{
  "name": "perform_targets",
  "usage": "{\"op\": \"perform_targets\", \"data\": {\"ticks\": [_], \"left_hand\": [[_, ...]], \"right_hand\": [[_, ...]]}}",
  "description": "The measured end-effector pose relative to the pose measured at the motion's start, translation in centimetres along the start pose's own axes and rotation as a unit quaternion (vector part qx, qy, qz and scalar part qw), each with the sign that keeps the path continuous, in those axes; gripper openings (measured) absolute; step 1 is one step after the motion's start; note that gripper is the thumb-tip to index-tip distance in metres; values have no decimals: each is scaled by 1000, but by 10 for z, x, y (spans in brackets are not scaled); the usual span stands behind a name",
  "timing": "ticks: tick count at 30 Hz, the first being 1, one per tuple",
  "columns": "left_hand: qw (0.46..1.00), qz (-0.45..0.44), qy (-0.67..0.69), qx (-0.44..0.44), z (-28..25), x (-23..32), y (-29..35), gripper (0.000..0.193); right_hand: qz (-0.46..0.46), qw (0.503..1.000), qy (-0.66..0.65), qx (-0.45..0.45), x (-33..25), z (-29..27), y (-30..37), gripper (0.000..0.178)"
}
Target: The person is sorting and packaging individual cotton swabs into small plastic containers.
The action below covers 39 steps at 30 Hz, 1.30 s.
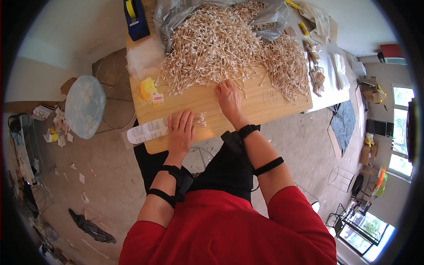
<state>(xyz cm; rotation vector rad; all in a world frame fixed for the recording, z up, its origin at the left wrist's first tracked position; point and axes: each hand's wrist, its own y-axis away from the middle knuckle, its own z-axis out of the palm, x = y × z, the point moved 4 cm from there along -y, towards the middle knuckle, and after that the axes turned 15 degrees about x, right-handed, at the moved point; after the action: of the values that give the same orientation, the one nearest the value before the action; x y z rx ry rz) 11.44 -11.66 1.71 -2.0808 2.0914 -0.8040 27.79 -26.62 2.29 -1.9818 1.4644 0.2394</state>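
A big heap of cotton swabs [216, 42] with pale sticks and white tips covers the far part of the wooden board [254, 104]. At the heap's near edge, my right hand [229, 99] is closed, its fingertips curled down among the swabs; what they pinch is hidden. My left hand [179, 128] lies flat, fingers stretched, over a small row of swabs [199, 119] whose ends stick out to its right. Under and left of that hand is a white printed sleeve [148, 131] with a rounded end and a clear edge.
Yellow printed slips [150, 92] and clear film bags [143, 59] lie at the board's left. A blue tape dispenser [136, 20] stands at the far left. Grey plastic [174, 17] surrounds the heap. Packed bundles [317, 73] lie to the right. A round-seated stool [85, 107] stands on the floor.
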Motion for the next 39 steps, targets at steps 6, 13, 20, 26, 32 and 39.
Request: {"op": "perform_targets", "data": {"ticks": [6,13,20,26,32,39], "left_hand": [[1000,2,7,7,2,0,4,60],[984,-49,163,48,-10,-6,-2,89],[946,-148,282,66,-16,-2,-20,85],[930,-228,265,114,5,10,-15,59],[915,-248,279,154,7,1,-21,57],[903,-246,321,143,14,6,-25,53]], "right_hand": [[-4,995,-93,-39,-20,-3,31,6],[-83,978,-163,-101,-40,-4,43,8],[159,954,-224,120,-24,-36,85,22],[152,944,-256,145,-56,-8,91,31],[189,917,-316,156,-51,7,93,30],[244,871,-405,130,-57,18,95,26]]}}
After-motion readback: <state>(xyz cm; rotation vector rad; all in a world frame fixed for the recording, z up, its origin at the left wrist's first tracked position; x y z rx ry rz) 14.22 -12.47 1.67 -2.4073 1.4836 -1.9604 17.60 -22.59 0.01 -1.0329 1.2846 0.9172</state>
